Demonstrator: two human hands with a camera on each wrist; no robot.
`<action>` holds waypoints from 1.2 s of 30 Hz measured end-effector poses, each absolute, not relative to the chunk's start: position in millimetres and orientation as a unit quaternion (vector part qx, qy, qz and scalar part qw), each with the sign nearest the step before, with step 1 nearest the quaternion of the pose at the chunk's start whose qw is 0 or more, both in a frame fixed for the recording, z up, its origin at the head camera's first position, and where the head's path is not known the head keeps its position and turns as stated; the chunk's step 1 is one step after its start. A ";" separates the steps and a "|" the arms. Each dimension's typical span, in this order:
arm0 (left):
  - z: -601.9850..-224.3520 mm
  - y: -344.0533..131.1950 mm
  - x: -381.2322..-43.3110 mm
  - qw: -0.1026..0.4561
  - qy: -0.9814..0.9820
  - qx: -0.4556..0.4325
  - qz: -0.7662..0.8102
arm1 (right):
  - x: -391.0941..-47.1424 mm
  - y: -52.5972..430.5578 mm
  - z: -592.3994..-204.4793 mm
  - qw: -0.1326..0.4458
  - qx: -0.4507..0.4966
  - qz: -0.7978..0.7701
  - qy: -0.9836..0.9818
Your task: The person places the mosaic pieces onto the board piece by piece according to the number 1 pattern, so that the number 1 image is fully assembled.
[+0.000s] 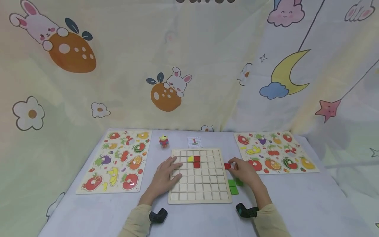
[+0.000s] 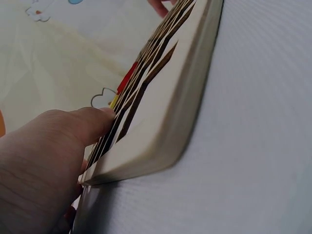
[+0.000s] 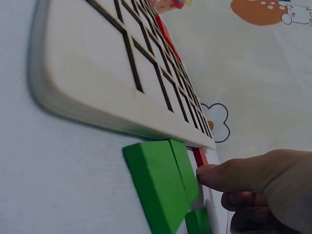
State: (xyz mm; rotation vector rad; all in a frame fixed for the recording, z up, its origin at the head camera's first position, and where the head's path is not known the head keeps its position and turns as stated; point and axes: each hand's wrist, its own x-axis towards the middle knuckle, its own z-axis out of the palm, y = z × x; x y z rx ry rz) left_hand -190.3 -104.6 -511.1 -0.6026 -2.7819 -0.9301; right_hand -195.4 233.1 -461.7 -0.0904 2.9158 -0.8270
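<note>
left hand [image 1: 164,177]: your fingers lie flat and relaxed on the left edge of the wooden grid board [image 1: 200,194] — grasping nothing.
right hand [image 1: 244,171]: you pinch a red block [image 1: 227,166] just off the board's right edge, on the counter [image 1: 311,204].
green blocks [image 1: 233,186]: on the counter, beside your right hand.
board: holds one yellow block [image 1: 190,159] — two red tiles [image 1: 196,162] next to it.

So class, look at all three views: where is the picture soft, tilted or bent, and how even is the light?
Head view: flat, even light, faint shadows; the backdrop bows at the edges, wide-lens distortion. Left wrist view: the left hand fills the corner, blurred, and the grid board runs steeply tilted. Right wrist view: green blocks fairly sharp, right hand soft, board skewed.
</note>
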 end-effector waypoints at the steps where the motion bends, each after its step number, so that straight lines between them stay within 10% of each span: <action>1: -511.4 -104.9 -190.5 0.072 -0.927 -0.200 -0.309 | -195.2 233.1 -462.3 0.051 -0.029 -0.271 0.961; 36: -514.9 -105.6 -191.0 0.077 -0.925 -0.206 -0.309 | -179.6 133.4 -473.2 -0.015 -0.160 -0.277 0.947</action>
